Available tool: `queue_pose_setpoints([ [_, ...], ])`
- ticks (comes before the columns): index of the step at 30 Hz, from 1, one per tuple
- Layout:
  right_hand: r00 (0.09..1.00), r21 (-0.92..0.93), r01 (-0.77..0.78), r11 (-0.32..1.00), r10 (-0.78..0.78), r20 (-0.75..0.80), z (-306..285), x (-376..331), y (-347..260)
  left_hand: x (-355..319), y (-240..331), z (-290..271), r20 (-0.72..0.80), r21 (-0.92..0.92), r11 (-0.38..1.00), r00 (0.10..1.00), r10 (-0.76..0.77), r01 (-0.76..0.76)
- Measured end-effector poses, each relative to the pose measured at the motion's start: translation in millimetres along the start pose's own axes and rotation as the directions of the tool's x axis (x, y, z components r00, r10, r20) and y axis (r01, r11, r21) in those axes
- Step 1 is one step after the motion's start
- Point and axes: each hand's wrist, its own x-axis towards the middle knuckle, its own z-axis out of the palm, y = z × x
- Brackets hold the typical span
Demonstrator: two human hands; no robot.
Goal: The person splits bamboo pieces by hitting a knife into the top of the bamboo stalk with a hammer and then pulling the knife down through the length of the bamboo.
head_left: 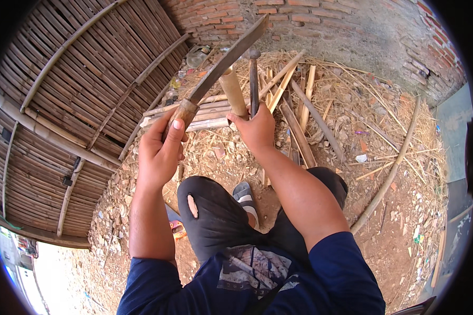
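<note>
My left hand is closed round the wooden handle of a machete. Its long dark blade slants up and to the right, past the top of a pale bamboo piece. My right hand is closed at the bamboo's lower end, with the thumb across it. The bamboo stands nearly upright, close to the blade but seemingly apart from it. A dark rod with a knobbed top rises beside the bamboo, from between my right thumb and fingers. Its lower end is hidden by the hand, so I cannot tell whether I grip it.
Several bamboo lengths and split pieces lie ahead on straw and chips. A long curved pole lies to the right. A slatted bamboo panel stands left, a brick wall beyond. My knees are below my hands.
</note>
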Motion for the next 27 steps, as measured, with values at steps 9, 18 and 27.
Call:
queue_pose_setpoints([
  [9,1.0,0.001,-0.025,1.0,0.025,0.016,-3.3,3.0,1.1,1.7,6.8,9.5,-0.019,-0.006,1.0,1.0,0.018,-0.018],
  [18,0.993,0.053,-0.058,0.997,0.052,0.108,-43.5,0.1,-3.5,3.0,7.2,-5.1,-0.05,0.133,0.99,0.998,0.047,-0.04],
  [27,0.994,-0.129,0.101,0.987,-0.095,0.046,-185.6,28.0,-39.3,7.1,10.2,-4.3,-0.07,0.148,0.988,0.996,0.056,-0.045],
])
